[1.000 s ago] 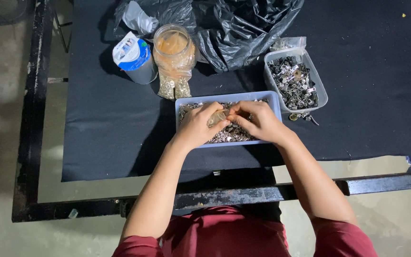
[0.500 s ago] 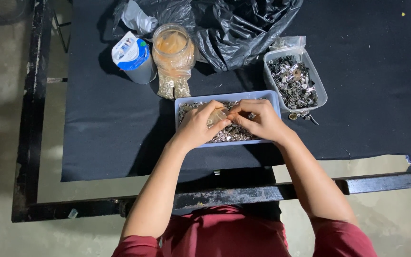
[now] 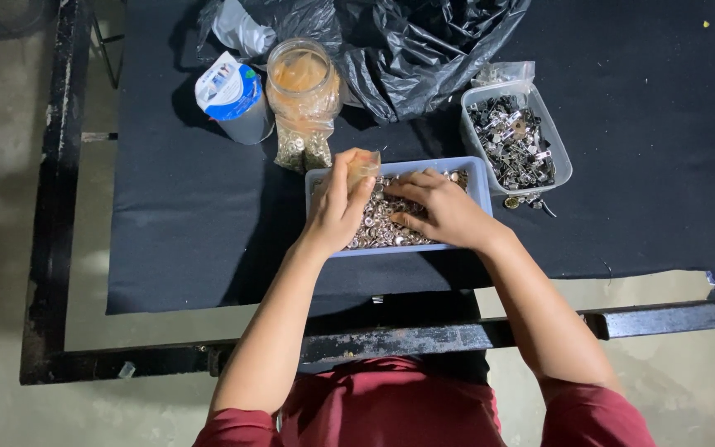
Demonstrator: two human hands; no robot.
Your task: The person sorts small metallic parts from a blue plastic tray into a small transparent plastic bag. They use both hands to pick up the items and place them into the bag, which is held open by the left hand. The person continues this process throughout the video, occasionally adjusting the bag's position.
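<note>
Head view is showing both bare hands working inside a shallow pale-blue tray (image 3: 480,192) that is sitting on a black cloth (image 3: 647,223) covering the table. The left hand (image 3: 339,207) is lifting slightly above the tray's left half, its fingers curling closed around a small clear plastic bag (image 3: 365,166) that is poking up between thumb and forefinger; what is inside the bag is too blurred to tell. The right hand (image 3: 440,211) is lying palm down on the tray's right half, fingers loosely spread and partly bent, fingertips pressing into the heap of small silvery metal snaps (image 3: 378,223) that is filling the tray; whether it is pinching any single piece cannot be told. Just beyond the tray's far left corner, a clear plastic jar (image 3: 301,79) with an orange-tinted inside is standing upright, and a transparent packet of small metal pieces (image 3: 301,147) is leaning against its base. Left of the jar, a round blue-and-white container (image 3: 232,95) is tilting on its side. To the right of the blue tray, a clear rectangular tub (image 3: 560,157) is holding darker metal fittings, with a few loose ones (image 3: 523,201) lying on the cloth beside its near edge. A crumpled black plastic bag (image 3: 424,41) is spreading across the far side of the table. A dark metal frame (image 3: 672,319) is running along the near edge, and a dark red shirt (image 3: 407,406) is filling the bottom of the view.
</note>
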